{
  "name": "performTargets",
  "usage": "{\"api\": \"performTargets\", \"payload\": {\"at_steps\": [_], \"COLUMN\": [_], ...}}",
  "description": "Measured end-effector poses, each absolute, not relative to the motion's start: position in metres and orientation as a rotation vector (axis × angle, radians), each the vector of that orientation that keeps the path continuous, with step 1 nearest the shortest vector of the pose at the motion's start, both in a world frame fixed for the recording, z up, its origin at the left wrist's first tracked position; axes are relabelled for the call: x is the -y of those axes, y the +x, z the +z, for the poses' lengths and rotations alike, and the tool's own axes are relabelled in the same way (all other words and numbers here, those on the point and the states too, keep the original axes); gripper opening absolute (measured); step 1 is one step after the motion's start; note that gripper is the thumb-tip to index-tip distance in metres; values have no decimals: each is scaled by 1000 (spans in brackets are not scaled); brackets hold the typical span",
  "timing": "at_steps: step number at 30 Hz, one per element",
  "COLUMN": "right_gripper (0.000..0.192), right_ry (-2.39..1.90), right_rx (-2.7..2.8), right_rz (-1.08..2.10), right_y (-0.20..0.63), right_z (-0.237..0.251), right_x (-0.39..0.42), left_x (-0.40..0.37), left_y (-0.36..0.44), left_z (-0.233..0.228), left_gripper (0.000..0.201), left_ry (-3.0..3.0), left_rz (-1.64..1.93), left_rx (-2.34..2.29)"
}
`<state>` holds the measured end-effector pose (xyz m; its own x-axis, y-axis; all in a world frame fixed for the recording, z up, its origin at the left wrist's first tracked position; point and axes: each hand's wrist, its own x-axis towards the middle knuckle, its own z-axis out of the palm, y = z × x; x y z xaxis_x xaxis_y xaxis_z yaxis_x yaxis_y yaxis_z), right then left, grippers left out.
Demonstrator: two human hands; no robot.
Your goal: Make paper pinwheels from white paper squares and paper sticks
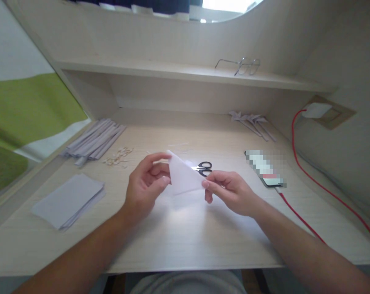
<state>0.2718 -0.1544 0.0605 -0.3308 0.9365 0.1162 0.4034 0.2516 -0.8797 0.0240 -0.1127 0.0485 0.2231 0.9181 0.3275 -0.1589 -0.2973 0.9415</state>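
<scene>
Both hands hold a white sheet of paper (183, 175) folded into a triangle, just above the middle of the pale wooden desk (185, 241). My left hand (144, 183) pinches its left edge near the top corner. My right hand (230, 192) pinches its lower right corner between thumb and forefinger. Black-handled scissors (203, 168) lie on the desk right behind the paper, partly hidden by it.
A stack of white sheets (68, 200) lies front left. Rolled paper sticks (94, 141) and small pale bits (119, 157) lie back left. Paper pinwheels (252, 122) lie back right. A phone (266, 169) with a red cable (322, 185) lies right. Glasses (241, 66) rest on the shelf.
</scene>
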Motion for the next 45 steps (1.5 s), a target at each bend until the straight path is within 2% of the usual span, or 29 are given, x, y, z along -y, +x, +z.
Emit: {"api": "performTargets", "payload": {"at_steps": [2, 3, 4, 7, 14, 20, 24, 45], "right_gripper": [35, 34, 32, 30, 16, 19, 20, 19], "right_ry": [-1247, -1256, -1264, -1296, -1250, -1130, -1049, -1125], "right_rx": [1952, 1985, 2005, 1984, 1897, 1650, 1513, 1535], "right_rz": [984, 983, 987, 987, 992, 1427, 1630, 1524], "right_y": [273, 273, 273, 275, 274, 270, 271, 259], "right_z": [61, 61, 61, 60, 60, 53, 46, 55], "right_x": [154, 153, 152, 150, 151, 150, 146, 157], "left_x": [106, 103, 101, 100, 115, 120, 119, 121], "left_y": [25, 25, 25, 26, 32, 31, 28, 35], "left_z": [50, 51, 53, 58, 55, 55, 60, 54], "left_gripper": [61, 63, 58, 21, 4, 19, 15, 9], "left_ry": [1284, 1258, 1265, 1368, 1625, 1495, 1392, 1480], "left_rz": [1224, 1182, 1143, 1037, 1017, 1006, 1012, 945], "left_rx": [-773, -805, -849, -964, -989, -726, -634, -761]}}
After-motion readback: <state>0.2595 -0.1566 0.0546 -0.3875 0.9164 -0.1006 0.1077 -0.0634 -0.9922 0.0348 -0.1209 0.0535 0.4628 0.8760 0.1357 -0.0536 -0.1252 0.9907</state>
